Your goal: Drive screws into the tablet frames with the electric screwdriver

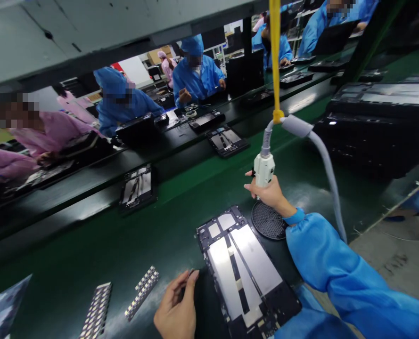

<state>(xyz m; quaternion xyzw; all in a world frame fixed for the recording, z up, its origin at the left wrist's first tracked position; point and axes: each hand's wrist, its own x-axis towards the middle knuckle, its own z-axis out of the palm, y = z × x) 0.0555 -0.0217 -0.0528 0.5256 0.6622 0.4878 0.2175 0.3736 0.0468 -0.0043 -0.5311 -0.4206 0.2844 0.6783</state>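
Note:
My right hand (270,192) is wrapped round a white electric screwdriver (265,168), held upright with its tip hidden low behind my fingers. Just below that hand lies a round black dish (268,220) with a dimpled, grid-like surface. My left hand (177,306) has thumb and fingers pinched on a small dark piece (192,272), too small to name. Between my hands an opened tablet (241,268) lies flat, its silver batteries and dark ribbon cables showing. To the left of my left hand are two strips of small parts, a shorter strip (142,293) and a longer strip (96,310).
A yellow strap (275,56) and a grey hose (327,165) hang at the screwdriver. More opened tablets (137,187) lie along the green bench and belt. Stacked black trays (375,127) stand right. A plastic bag (4,306) lies lower left. Co-workers (198,75) sit opposite.

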